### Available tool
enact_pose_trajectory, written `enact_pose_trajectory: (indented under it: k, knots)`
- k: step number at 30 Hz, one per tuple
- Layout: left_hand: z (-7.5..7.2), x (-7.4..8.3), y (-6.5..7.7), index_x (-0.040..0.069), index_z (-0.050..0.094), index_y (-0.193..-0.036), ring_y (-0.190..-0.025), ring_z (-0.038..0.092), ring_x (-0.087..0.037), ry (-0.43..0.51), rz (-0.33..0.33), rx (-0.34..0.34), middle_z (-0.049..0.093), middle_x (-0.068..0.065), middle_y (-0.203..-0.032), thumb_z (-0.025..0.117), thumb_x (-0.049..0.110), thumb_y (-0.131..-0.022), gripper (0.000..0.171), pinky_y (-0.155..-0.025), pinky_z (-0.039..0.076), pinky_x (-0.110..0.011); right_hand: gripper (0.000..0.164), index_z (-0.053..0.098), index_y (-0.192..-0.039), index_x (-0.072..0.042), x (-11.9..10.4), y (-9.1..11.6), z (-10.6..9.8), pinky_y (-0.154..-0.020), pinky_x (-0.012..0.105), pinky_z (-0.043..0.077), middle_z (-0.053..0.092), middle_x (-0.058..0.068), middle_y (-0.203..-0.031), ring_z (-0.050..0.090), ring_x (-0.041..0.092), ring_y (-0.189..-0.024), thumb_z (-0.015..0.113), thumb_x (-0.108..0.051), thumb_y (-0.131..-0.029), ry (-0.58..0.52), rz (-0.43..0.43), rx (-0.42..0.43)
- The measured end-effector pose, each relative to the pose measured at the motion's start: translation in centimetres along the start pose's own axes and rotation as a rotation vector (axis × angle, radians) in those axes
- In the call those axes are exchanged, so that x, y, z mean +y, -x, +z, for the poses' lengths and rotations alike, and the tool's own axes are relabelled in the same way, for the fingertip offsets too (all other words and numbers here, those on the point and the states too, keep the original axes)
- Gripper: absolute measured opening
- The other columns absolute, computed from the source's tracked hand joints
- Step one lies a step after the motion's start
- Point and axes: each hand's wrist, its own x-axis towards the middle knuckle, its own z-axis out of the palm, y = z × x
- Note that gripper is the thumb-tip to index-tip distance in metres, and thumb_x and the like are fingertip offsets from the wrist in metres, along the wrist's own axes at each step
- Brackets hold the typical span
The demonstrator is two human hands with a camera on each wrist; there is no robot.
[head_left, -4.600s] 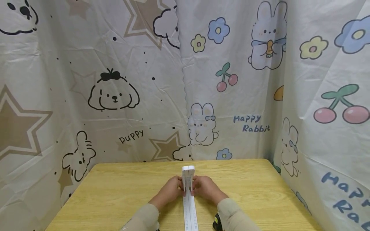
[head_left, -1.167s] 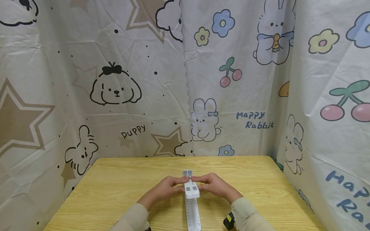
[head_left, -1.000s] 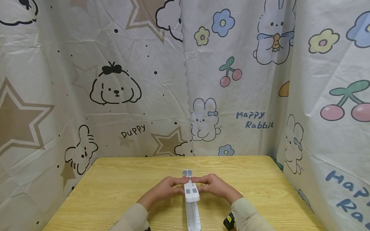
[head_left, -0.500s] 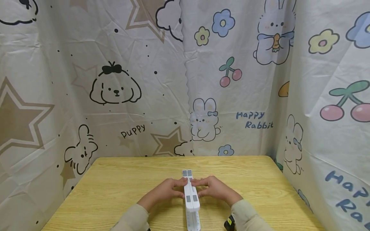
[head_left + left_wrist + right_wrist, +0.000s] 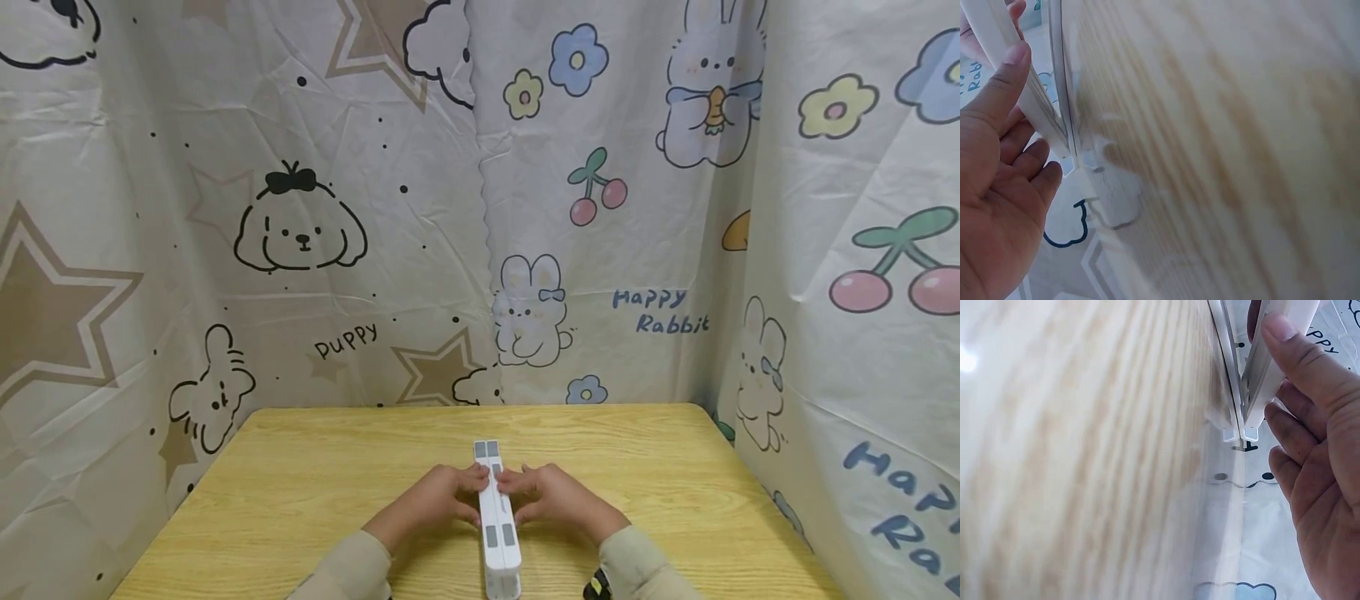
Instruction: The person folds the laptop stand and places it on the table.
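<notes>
A white folding laptop stand with grey pads lies lengthwise on the table, its bars side by side in a narrow strip. Its upper part slopes over the lower rail, a narrow wedge of space between them in both wrist views. From the left, my left hand pinches the upper bar, the thumb on its side. My right hand mirrors this grip from the right, the thumb against the upper bar. Index fingertips of both hands rest on top near the far end.
The wood-grain table has a cartoon-printed curtain behind it and at both sides. By the right sleeve sits a small black object with a yellow mark.
The stand's near end, raised earlier, has swung down toward the lower rail, leaving the stand flatter. Both hands have stayed on the upper bar and moved slightly lower and nearer.
</notes>
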Motion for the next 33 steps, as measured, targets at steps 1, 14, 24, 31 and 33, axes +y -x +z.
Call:
enact_pose_trajectory:
  k: [1, 14, 24, 31, 33]
  knots:
    - [0.0, 0.0, 0.0, 0.005, 0.065, -0.135, -0.142, 0.048, -0.025, -0.008, 0.0, 0.003, 0.053, -0.007, -0.151, 0.088, 0.026, -0.076, 0.067, -0.117, 0.04, -0.043, 0.054, 0.071, -0.132, -0.019, 0.1, 0.0, 0.0, -0.118, 0.06, 0.033, 0.057, -0.001, -0.147, 0.042, 0.046, -0.143, 0.085, -0.027, -0.08, 0.023, -0.005, -0.004]
    - [0.8, 0.3, -0.2, 0.011, 0.07, -0.131, -0.14, 0.051, -0.022, -0.214, 0.025, 0.03, 0.058, -0.002, -0.147, 0.092, 0.028, -0.071, 0.066, -0.115, 0.044, -0.038, 0.06, 0.069, -0.134, -0.018, -1.1, -0.1, 0.4, -0.121, 0.048, 0.034, 0.059, -0.002, -0.145, 0.053, 0.019, -0.138, 0.087, -0.028, -0.078, 0.336, -0.071, -0.027]
    - [1.1, 0.6, -0.2, 0.011, 0.07, -0.131, -0.138, 0.053, -0.021, -0.316, 0.037, 0.033, 0.058, -0.001, -0.146, 0.092, 0.032, -0.071, 0.068, -0.112, 0.047, -0.036, 0.057, 0.072, -0.129, -0.016, -1.7, 0.0, 0.6, -0.121, 0.044, 0.036, 0.063, 0.001, -0.142, 0.058, 0.017, -0.133, 0.087, -0.033, -0.076, 0.489, -0.138, -0.016]
    - [1.1, 0.5, -0.2, 0.013, 0.07, -0.131, -0.138, 0.053, -0.019, -0.346, 0.041, 0.025, 0.058, 0.0, -0.146, 0.092, 0.035, -0.071, 0.068, -0.114, 0.045, -0.04, 0.053, 0.074, -0.126, -0.02, -1.1, 0.1, 0.8, -0.12, 0.046, 0.036, 0.063, -0.001, -0.142, 0.059, 0.017, -0.133, 0.086, -0.035, -0.077, 0.46, -0.16, 0.0]
    - [1.0, 0.5, -0.2, 0.013, 0.07, -0.131, -0.138, 0.053, -0.019, -0.339, 0.043, 0.02, 0.058, 0.001, -0.146, 0.091, 0.036, -0.07, 0.068, -0.114, 0.045, -0.041, 0.05, 0.075, -0.125, -0.02, -1.0, 0.1, 0.8, -0.12, 0.047, 0.036, 0.064, -0.002, -0.141, 0.059, 0.016, -0.132, 0.085, -0.036, -0.078, 0.45, -0.174, 0.003]
